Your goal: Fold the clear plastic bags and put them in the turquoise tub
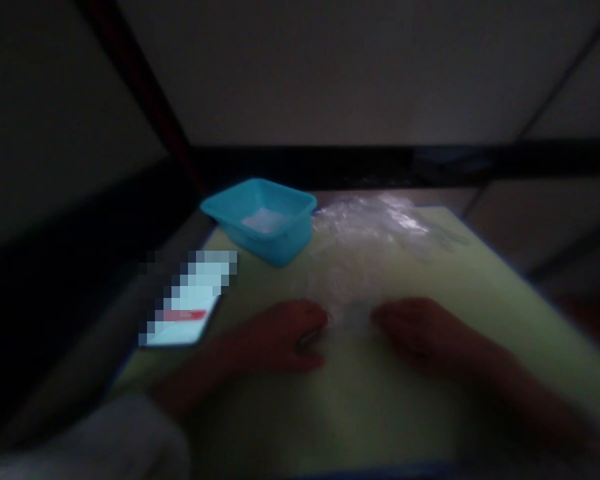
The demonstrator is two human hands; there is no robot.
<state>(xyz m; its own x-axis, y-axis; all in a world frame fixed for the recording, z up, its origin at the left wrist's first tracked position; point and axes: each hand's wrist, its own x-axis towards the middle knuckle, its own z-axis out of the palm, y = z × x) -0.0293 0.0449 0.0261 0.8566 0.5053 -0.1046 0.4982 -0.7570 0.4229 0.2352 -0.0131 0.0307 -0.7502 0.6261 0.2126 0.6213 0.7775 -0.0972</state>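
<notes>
A small clear plastic bag (pixel 353 313) lies on the pale yellow tabletop between my two hands, its outline faint in the dim light. My left hand (pixel 295 333) rests at the bag's left edge, fingertips bent against it and the thumb held apart. At the opposite edge, my right hand (pixel 415 330) is closed, its fingers and thumb pressed together on the plastic. Blur hides exactly how the fingertips meet the bag. Beyond both hands spreads a heap of shiny clear plastic bags (pixel 380 220).
A turquoise plastic basket (pixel 280 243) with something whitish inside stands at the back left. A phone with a lit, partly pixelated screen (pixel 190 307) lies left of my left hand. The yellow table (pixel 360 413) has blue edges, with a pale wall (pixel 340 73) behind it.
</notes>
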